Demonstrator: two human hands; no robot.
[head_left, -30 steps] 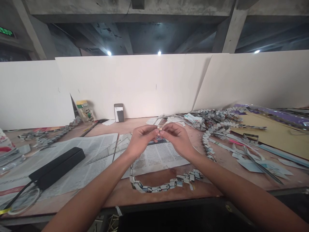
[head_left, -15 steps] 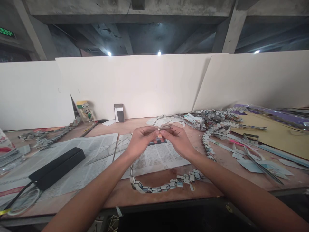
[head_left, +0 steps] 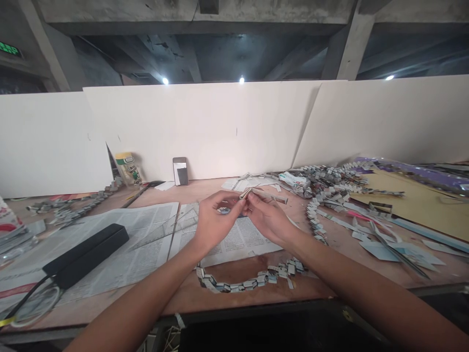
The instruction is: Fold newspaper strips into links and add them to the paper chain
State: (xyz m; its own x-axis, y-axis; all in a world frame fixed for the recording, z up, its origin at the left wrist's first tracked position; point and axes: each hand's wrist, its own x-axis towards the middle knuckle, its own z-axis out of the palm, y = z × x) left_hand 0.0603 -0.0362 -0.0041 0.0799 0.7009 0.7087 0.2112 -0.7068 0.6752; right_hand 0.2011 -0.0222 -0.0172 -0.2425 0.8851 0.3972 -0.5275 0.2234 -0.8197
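A: From my remote seat: what's in hand?

B: The right hand (head_left: 266, 215) pinches a folded paper strip (head_left: 246, 193), thumb on top, the loose end pointing out to the right. The left hand (head_left: 216, 217) pinches its bent end; contact partly hidden by the fingertips. Strip held above the newspaper sheet (head_left: 234, 242).

A: Which step, would I log?

B: Folding, I judge: one strip being doubled into a small link.

A: And the next move calls for?

B: Matched edges and a firm crease, I'd say; the bend looks rounded.

A: Further out?

B: Near the table's front edge, a chain of folded links (head_left: 250, 284). Left of the hands, a clear set square (head_left: 161, 233). To the right, a heap of similar chain (head_left: 326, 181).
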